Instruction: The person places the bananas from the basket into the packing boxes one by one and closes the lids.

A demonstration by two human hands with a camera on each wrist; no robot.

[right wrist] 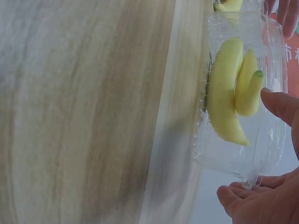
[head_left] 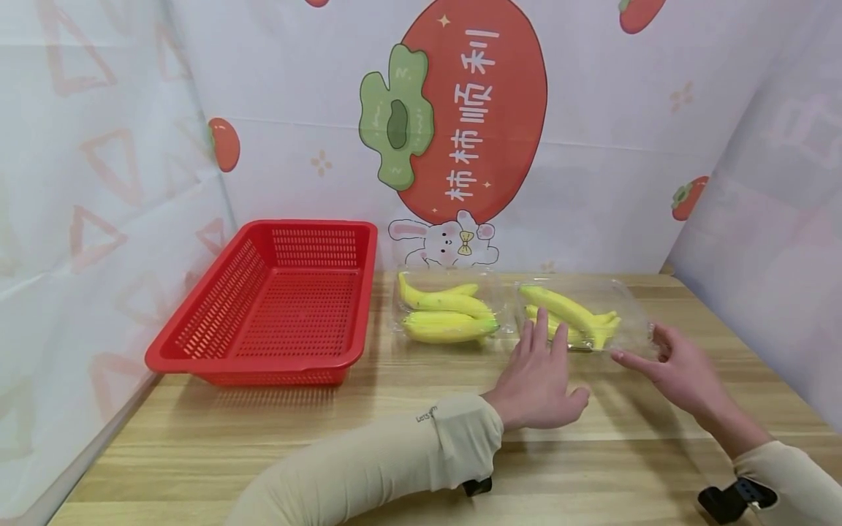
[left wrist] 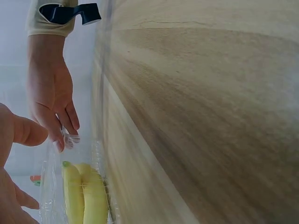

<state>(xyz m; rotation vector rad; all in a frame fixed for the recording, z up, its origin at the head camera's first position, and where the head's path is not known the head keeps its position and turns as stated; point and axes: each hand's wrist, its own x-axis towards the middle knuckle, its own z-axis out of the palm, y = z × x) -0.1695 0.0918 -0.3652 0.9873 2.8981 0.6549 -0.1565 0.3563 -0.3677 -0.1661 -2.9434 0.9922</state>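
Note:
At the right of the wooden table, a clear plastic box [head_left: 628, 299] with yellow bananas [right wrist: 226, 88] inside lies between my two hands. My right hand [head_left: 687, 372] grips its right end, fingers bent at the side and thumb toward the front; in the left wrist view, the right hand's fingers meet the box's corner. My left hand [head_left: 539, 380] reaches toward the box's front left with fingers spread and straight, thumb apart. Whether its fingertips touch the plastic I cannot tell. Beside it on the left sits a second clear box [head_left: 395, 292] holding several bananas [head_left: 450, 325].
A red perforated basket [head_left: 358, 321] stands at the left of the table [head_left: 408, 416], near the left wall sheet. Behind the boxes hangs a white backdrop [head_left: 592, 204] printed with a large red persimmon. Another pale sheet [head_left: 776, 241] borders the right side.

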